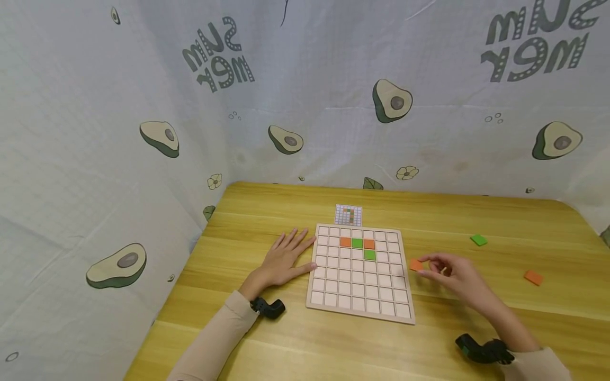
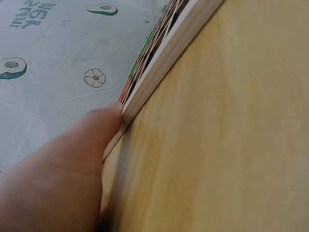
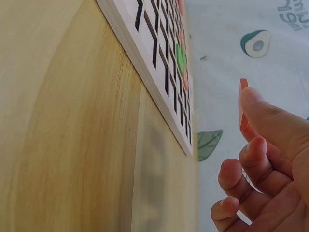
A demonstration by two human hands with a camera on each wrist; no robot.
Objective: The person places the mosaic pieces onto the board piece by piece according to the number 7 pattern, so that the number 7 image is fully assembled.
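A square wooden grid board (image 1: 350, 291) lies on the table, with two orange tiles and two green tiles set in cells of its upper part; one green tile (image 1: 369, 255) sits below the right orange tile (image 1: 369, 244). My left hand (image 1: 283, 260) lies flat with spread fingers on the table, its thumb touching the board's left edge, as the left wrist view also shows. Just off the board's right side, my right hand (image 1: 457, 276) pinches an orange tile (image 3: 243, 104) between thumb and finger, raised above the table.
Behind the board's far edge lies a small printed pattern card (image 1: 348, 215). Farther right on the table are a loose green tile (image 1: 478, 240) and a loose orange tile (image 1: 533, 277). A printed curtain (image 1: 333, 106) hangs behind and to the left of the table.
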